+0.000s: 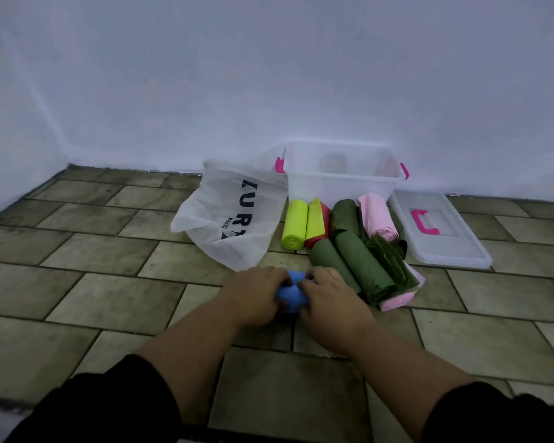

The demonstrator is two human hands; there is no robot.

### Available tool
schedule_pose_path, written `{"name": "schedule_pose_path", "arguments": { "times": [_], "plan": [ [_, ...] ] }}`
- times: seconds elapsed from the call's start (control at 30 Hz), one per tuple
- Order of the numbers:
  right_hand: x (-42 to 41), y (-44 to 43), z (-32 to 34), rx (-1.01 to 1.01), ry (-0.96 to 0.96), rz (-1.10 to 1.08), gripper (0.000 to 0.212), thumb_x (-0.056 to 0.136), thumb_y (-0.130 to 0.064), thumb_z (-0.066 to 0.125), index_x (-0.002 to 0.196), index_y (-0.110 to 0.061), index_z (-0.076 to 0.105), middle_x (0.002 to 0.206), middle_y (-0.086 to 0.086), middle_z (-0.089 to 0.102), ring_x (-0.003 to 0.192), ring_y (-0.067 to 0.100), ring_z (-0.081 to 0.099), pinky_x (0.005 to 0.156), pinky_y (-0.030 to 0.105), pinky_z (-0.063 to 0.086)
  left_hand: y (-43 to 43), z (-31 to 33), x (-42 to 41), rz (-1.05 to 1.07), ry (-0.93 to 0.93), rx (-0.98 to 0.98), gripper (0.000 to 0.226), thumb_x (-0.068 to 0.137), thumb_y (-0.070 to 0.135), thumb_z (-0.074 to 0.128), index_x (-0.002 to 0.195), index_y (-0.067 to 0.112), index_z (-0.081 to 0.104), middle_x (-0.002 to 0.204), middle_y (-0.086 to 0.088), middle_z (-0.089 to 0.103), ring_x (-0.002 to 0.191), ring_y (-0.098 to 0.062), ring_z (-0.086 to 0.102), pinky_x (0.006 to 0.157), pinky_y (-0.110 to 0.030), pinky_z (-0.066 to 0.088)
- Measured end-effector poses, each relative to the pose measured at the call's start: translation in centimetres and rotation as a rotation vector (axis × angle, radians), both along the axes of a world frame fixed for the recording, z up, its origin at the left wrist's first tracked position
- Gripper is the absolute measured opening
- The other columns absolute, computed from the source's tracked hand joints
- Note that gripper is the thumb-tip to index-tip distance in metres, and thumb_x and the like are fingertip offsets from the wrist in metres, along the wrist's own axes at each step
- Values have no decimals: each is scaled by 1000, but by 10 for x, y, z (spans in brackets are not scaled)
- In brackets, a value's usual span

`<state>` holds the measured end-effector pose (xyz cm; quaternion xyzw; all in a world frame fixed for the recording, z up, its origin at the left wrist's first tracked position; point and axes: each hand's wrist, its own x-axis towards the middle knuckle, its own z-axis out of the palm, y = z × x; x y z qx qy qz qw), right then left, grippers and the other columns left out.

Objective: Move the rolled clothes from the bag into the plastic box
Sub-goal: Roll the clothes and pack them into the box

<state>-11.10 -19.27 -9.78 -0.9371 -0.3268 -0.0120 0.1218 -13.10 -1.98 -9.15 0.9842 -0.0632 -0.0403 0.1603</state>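
Both of my hands grip a blue rolled cloth low over the tiled floor: my left hand curls round its left end, my right hand round its right end. Most of the roll is hidden under my fingers. A white plastic bag with dark lettering lies flat just beyond. The clear plastic box with pink latches stands open by the wall. Between the box and my hands lie a yellow roll, a yellow-and-red roll, several green rolls and a pink roll.
The box's clear lid with a pink handle lies flat on the floor to the right of the rolls. A white wall rises right behind the box, with a corner at the far left. Brown floor tiles spread to the left and in front.
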Motion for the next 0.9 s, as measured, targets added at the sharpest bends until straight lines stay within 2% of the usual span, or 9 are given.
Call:
{"name": "schedule_pose_path", "arguments": {
  "times": [0.1,0.2,0.27,0.37,0.5,0.6,0.67,0.77,0.9],
  "plan": [
    [1,4,8,-62,29,1,47,87,-31,50,132,-21,40,120,4,52,108,23,48,90,39,46,0,6,7,50,83,-47,38,91,37,54,127,27,51,124,-4,60,106,-22,56,90,-37,45],
    [8,11,19,-138,78,-69,34,87,-30,53,119,-19,45,114,6,58,101,26,56,77,34,45,-7,5,2,306,-168,-95,49,86,39,61,131,26,47,133,-3,49,117,-24,48,96,-36,41],
    [13,16,25,-170,146,-119,30,89,-30,53,115,-15,48,113,9,62,100,28,59,71,30,40,-21,8,-5,583,-172,-437,62,82,31,68,136,24,39,137,-9,38,121,-28,44,93,-32,41],
    [14,19,32,-136,329,-210,31,93,-26,50,115,-4,54,116,15,62,105,30,59,74,29,42,-46,12,-2,802,131,-977,72,83,15,66,144,18,27,140,-19,39,118,-34,50,89,-35,47],
    [10,10,34,106,625,-350,20,89,-22,53,101,-8,62,111,15,64,98,28,60,80,31,45,-60,12,7,910,214,-1113,78,89,17,60,150,19,11,143,-22,36,119,-35,46,89,-39,43],
    [4,2,28,257,746,-351,13,83,-24,66,80,-19,55,96,10,63,84,21,56,73,32,45,-61,5,11,887,138,-1203,69,92,17,57,149,18,18,134,-19,46,98,-24,49,77,-31,38],
    [-1,-2,23,315,806,-360,17,78,-25,72,84,-19,56,94,5,65,82,19,60,70,31,45,-59,0,9,855,117,-1253,58,90,19,60,141,21,33,123,-12,53,94,-21,50,79,-33,42],
    [-1,-5,23,453,890,-395,28,73,-22,73,95,-12,59,99,9,66,91,24,63,75,38,49,-55,-3,4,817,116,-1365,34,81,14,68,109,25,54,104,-8,60,92,-29,59,84,-46,52],
    [17,-4,34,774,1113,-360,41,76,2,66,113,-11,51,113,16,63,103,31,63,92,49,51,-50,13,14,648,89,-1430,30,60,9,68,77,32,59,95,-13,63,82,-32,60,65,-40,52]
  ]
}}
